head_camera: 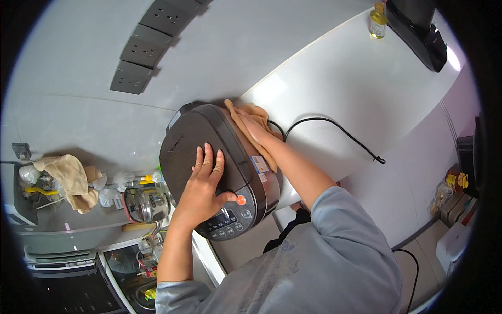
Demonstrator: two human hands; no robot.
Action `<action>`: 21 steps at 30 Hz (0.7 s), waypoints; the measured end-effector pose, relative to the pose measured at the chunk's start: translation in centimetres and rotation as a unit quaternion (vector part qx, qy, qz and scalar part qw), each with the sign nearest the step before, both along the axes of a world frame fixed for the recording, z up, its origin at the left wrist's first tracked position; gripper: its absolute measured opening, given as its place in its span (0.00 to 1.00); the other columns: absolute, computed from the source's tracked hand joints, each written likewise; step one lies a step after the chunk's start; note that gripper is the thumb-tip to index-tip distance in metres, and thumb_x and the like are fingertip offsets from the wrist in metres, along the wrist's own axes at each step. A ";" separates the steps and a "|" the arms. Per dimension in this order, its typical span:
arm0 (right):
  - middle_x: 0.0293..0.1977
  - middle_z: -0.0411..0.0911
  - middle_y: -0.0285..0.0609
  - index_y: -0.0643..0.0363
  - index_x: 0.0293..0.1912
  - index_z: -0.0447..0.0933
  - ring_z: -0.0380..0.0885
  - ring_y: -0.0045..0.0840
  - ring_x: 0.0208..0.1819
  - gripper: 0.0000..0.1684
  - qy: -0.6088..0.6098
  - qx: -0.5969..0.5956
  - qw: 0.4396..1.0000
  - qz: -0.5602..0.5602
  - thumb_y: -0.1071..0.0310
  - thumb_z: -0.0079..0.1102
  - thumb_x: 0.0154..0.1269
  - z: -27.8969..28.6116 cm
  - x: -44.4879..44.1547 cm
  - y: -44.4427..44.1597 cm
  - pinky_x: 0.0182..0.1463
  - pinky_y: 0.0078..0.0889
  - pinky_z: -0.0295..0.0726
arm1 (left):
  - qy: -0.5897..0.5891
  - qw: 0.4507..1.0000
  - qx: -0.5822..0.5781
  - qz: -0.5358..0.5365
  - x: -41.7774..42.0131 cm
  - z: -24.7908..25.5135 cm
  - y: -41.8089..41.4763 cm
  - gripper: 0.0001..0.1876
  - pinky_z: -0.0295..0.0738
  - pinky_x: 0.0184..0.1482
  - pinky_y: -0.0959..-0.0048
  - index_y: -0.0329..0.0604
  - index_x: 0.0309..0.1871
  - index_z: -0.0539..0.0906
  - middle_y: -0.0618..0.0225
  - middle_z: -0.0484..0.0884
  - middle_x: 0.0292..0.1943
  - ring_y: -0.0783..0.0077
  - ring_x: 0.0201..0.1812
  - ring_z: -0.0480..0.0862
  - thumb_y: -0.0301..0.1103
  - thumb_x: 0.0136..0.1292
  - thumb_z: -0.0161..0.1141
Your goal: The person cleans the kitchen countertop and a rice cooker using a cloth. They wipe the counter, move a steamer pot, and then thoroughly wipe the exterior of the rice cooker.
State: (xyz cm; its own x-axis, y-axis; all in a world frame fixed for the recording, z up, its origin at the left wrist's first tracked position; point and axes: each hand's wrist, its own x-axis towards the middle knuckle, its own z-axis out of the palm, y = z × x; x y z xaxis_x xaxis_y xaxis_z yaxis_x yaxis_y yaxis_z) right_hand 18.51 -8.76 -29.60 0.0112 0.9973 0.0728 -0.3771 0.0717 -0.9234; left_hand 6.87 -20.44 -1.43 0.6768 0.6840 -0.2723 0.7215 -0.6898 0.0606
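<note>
A dark brown rice cooker (188, 125) sits on the white counter in front of me, its lid down. My left hand (206, 176) lies flat on that lid with fingers spread, the thumb touching or just over the orange button (241, 199) of the control panel (221, 221). Against the cooker's right side, my right hand (251, 125) presses a tan cloth (257, 112), which partly wraps the fingers. A black power cord (321, 118) runs from behind the cloth, its plug end (379, 159) at the counter's edge.
Grey wall sockets (147, 45) line the wall. A bottle of yellow liquid (377, 21) and a black appliance (421, 37) stand at the counter's far right. To the left are a glass kettle (151, 205), a draped beige cloth (68, 176) and plastic bags (110, 196).
</note>
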 end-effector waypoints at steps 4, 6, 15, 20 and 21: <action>0.78 0.48 0.44 0.56 0.77 0.53 0.43 0.33 0.80 0.34 0.017 0.049 0.997 -0.060 0.49 0.30 0.81 -0.5 -1.0 -4.4 0.80 0.31 0.42 | 0.002 1.000 0.019 -0.020 0.2 0.0 0.1 0.56 0.61 0.73 0.54 0.34 0.74 0.65 0.36 0.53 0.76 0.37 0.76 0.55 0.45 0.39 0.80; 0.79 0.45 0.45 0.59 0.77 0.51 0.39 0.32 0.81 0.35 0.025 0.048 0.997 -0.051 0.50 0.30 0.81 -0.9 -0.9 -8.3 0.81 0.31 0.39 | 0.000 0.999 0.025 -0.027 0.1 -0.2 0.2 0.56 0.61 0.73 0.54 0.34 0.74 0.65 0.36 0.54 0.75 0.37 0.76 0.55 0.44 0.38 0.80; 0.77 0.50 0.52 0.64 0.76 0.52 0.47 0.43 0.79 0.31 -0.134 0.086 0.978 -0.136 0.60 0.33 0.81 7.2 -1.1 -21.3 0.79 0.41 0.47 | -0.013 0.999 0.015 -0.031 -0.7 -0.3 0.0 0.54 0.63 0.71 0.46 0.36 0.74 0.64 0.35 0.53 0.76 0.34 0.76 0.53 0.47 0.44 0.77; 0.76 0.51 0.52 0.64 0.74 0.58 0.49 0.46 0.78 0.30 -0.159 0.204 0.958 -0.122 0.65 0.42 0.76 12.4 -0.3 -18.8 0.78 0.46 0.51 | -0.026 0.999 0.004 -0.018 -1.4 -0.4 -0.1 0.47 0.66 0.67 0.38 0.36 0.72 0.68 0.38 0.55 0.76 0.34 0.77 0.52 0.44 0.49 0.76; 0.76 0.51 0.52 0.64 0.73 0.59 0.49 0.46 0.78 0.30 -0.182 0.211 0.955 -0.101 0.66 0.44 0.76 13.4 0.3 -17.6 0.78 0.46 0.51 | -0.032 0.999 0.003 -0.024 -1.7 -0.7 0.1 0.46 0.67 0.67 0.38 0.36 0.71 0.68 0.39 0.55 0.76 0.35 0.77 0.52 0.44 0.49 0.76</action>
